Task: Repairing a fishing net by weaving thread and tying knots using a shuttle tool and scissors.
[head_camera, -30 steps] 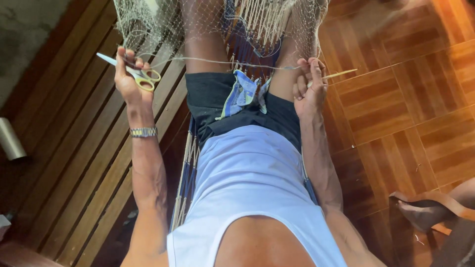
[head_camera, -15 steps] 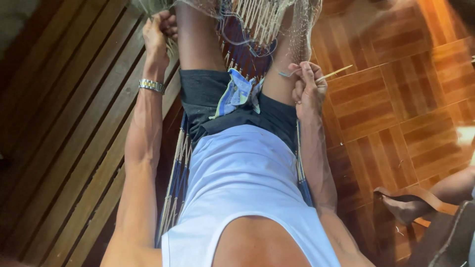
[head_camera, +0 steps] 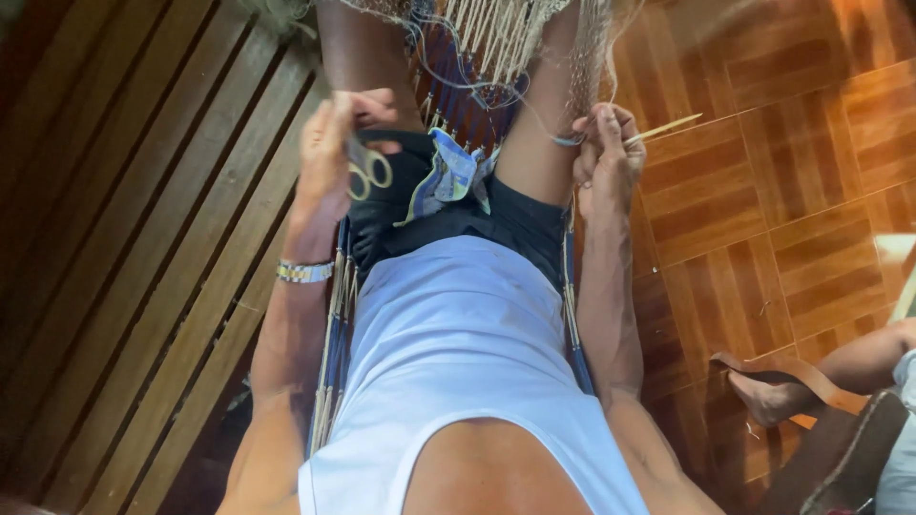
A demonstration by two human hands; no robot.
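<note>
At the right grip: our right hand [head_camera: 606, 160] is closed, thumb and forefinger pinched on a slim pale wooden stick [head_camera: 668, 125] whose tip points out to the right. A thin pale twine [head_camera: 549, 122] runs from the same pinch up toward the net.
At the left grip: our left hand [head_camera: 329, 162] is curled shut around small yellow-handled metal scissors [head_camera: 368, 172], the loops showing below the fingers. The hand is blurred, and we cannot tell whether the blades are open or closed.
Where the work lies: a pale knotted cord net [head_camera: 496, 33] hangs over our knees at the top of the view, above both hands. Its fringe falls between our thighs.
Step in hand: we judge that the right hand is working the twine at the net's edge, against the right thigh, while the left keeps the scissors near the left thigh, apart from the twine.
What the hold calls for: to our eye, a steady pinch so the twine stays taut, with the blades kept off the skin just beside them.
On the lap: a folded blue patterned cloth [head_camera: 448, 176] rests on our dark shorts, between the two hands.
On the wrist: a silver and gold metal watch band [head_camera: 305, 272] circles the left wrist.
Further out: dark slatted wooden planks [head_camera: 114, 238] lie to the left and a glossy brown parquet floor [head_camera: 763, 191] to the right, where another person's foot in a brown sandal [head_camera: 763, 391] rests.
</note>
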